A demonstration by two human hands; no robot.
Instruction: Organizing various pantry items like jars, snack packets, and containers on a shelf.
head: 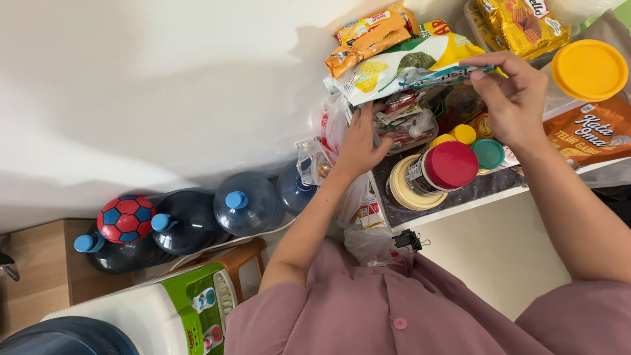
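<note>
Fingers of right hand [516,98] pinching one snack packet [401,69], four water jugs [246,204], one ball [126,218]

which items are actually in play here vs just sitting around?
In play:
left hand on small packets
right hand pinching white snack bag

Lying about:
red-lidded jar
yellow-lidded tub
water jugs
toy ball
binder clip

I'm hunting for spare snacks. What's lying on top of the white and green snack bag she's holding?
Orange snack packets rest on the white and green snack bag, pinched by the right hand. The left hand covers what lies beneath.
</note>
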